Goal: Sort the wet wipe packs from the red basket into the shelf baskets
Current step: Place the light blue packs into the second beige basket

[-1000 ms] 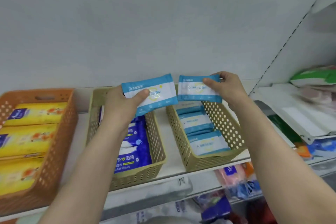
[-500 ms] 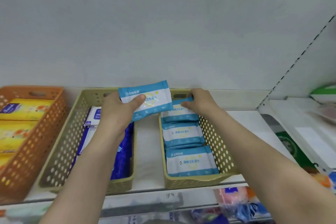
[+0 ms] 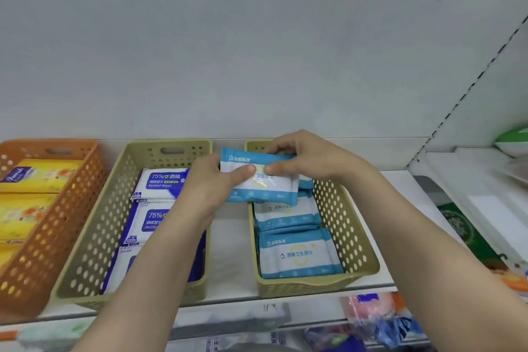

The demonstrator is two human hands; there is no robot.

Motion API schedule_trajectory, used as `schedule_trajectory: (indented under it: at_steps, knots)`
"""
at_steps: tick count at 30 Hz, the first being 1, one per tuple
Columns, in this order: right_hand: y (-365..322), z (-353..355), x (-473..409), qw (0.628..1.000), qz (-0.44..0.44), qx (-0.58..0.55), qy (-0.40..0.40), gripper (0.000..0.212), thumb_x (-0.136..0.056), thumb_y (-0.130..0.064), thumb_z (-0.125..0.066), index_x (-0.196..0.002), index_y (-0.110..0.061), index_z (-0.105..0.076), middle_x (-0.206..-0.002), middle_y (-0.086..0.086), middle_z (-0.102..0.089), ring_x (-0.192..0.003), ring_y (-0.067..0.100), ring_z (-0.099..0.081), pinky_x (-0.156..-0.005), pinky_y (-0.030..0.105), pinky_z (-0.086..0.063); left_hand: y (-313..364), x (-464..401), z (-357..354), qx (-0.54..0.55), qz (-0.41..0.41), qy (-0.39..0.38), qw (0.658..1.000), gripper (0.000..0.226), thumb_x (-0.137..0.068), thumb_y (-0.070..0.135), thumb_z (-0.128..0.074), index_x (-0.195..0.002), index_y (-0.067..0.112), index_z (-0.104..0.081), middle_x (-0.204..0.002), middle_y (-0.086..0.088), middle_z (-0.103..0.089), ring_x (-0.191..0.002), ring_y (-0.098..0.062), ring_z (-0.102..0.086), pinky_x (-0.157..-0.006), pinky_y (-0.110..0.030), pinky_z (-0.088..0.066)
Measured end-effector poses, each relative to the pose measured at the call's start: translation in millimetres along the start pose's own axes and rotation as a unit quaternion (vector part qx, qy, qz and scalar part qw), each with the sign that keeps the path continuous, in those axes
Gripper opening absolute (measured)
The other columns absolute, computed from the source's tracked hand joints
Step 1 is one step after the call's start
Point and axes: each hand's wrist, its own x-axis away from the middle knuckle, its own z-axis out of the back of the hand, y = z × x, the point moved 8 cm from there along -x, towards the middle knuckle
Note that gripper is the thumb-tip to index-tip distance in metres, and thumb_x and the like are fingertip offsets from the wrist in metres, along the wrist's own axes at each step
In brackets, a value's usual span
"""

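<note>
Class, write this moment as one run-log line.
step: placing | left hand and right hand: both gripping light blue pack | over: right beige basket | released: no

Below the held light-blue wipe pack (image 3: 261, 177), the right tan basket (image 3: 350, 240) is filled with stacked light-blue packs (image 3: 298, 254), leaving room only on top. Above the grip it is open up to the grey back panel (image 3: 257, 51). A bare shelf strip (image 3: 230, 251) lies lower left, before the middle tan basket (image 3: 94, 237).
</note>
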Motion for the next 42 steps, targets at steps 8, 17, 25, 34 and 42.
schedule_trajectory:
  at_steps: [8,17,25,34,42]
  knots:
    - [49,33,18,0.983,-0.116,0.116,0.085,0.027,-0.083,-0.035,-0.076,-0.106,-0.022,-0.07,-0.105,-0.007,-0.065,-0.096,0.013,-0.062,-0.085,0.032,-0.052,-6,6,-19,-0.281,-0.036,-0.022,0.959,0.049,-0.086,0.022,-0.071,-0.132,0.02,-0.054,-0.122,0.003,-0.061,-0.101,-0.014,-0.061,-0.089,-0.029,-0.047]
    - [51,-9,15,0.929,-0.11,0.351,0.039,0.044,-0.081,-0.039,-0.076,-0.121,-0.026,-0.063,-0.122,-0.004,-0.06,-0.114,0.017,-0.054,-0.091,0.035,-0.05,-5,9,-23,-0.305,-0.028,-0.037,0.951,0.056,-0.087,0.021,-0.071,-0.137,0.023,-0.048,-0.122,0.003,-0.064,-0.098,-0.011,-0.06,-0.076,-0.024,-0.046]
    - [49,-31,14,0.946,-0.069,0.317,-0.02,0.048,-0.077,-0.041,-0.079,-0.12,-0.034,-0.06,-0.123,-0.006,-0.058,-0.111,0.014,-0.053,-0.093,0.032,-0.047,-8,7,-21,-0.307,-0.023,-0.033,0.951,0.056,-0.086,0.022,-0.072,-0.137,0.024,-0.048,-0.123,0.002,-0.065,-0.105,-0.015,-0.063,-0.081,-0.028,-0.05]
    - [40,-24,11,0.946,-0.034,0.32,0.03,0.057,-0.079,-0.048,-0.076,-0.13,-0.034,-0.055,-0.13,-0.003,-0.049,-0.127,0.018,-0.039,-0.1,0.035,-0.04,-8,7,-21,-0.308,-0.022,-0.024,0.951,0.054,-0.085,0.021,-0.073,-0.135,0.024,-0.051,-0.118,0.003,-0.067,-0.101,-0.015,-0.064,-0.085,-0.029,-0.051]
    - [51,-41,4,0.929,-0.082,0.354,-0.067,0.074,-0.09,-0.057,-0.058,-0.153,-0.031,-0.029,-0.158,-0.003,-0.029,-0.145,0.023,-0.025,-0.116,0.041,-0.029,-4,10,-25,-0.327,-0.037,-0.023,0.944,0.055,-0.089,0.022,-0.068,-0.139,0.023,-0.047,-0.127,0.002,-0.061,-0.094,-0.009,-0.057,-0.067,-0.018,-0.041]
